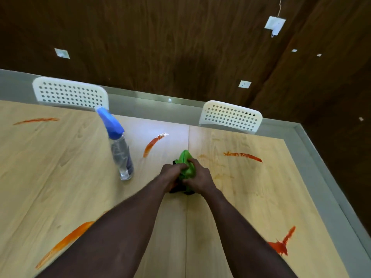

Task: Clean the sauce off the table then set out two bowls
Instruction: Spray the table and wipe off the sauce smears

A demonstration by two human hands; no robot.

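Head view: two bare forearms reach up from the bottom edge to the middle of the frame. There the left hand [172, 173] and the right hand [199, 182] meet on a crumpled bright green cloth [187, 163]. Each grip is clenched on the cloth, with the fingers of both hands curled into its folds. A green tuft sticks out above the knuckles. A dark part shows under the hands, and I cannot tell whether it belongs to the cloth. The bundle sits over the seam between two panels of the pale wood-grain worktop [60, 177].

A thin red-orange sauce streak [36, 121] lies at upper left. A curved sauce streak [153, 144] lies just above and left of the cloth. A jagged sauce streak [243, 156] lies to the cloth's upper right. A faint orange smear [218, 174] spreads just right of the hands. A long broad sauce streak [64, 243] at lower left is partly hidden by the left forearm. A red sauce splatter [282, 244] at lower right touches the edge of the right forearm.

A clear plastic spray bottle with a blue trigger head [121, 151] stands left of the hands, apart from them. Two white perforated chair backs [70, 93] [230, 116] stand along the worktop's far edge. Behind them is a dark wood-panel wall [180, 37] with a white socket plate [244, 84].
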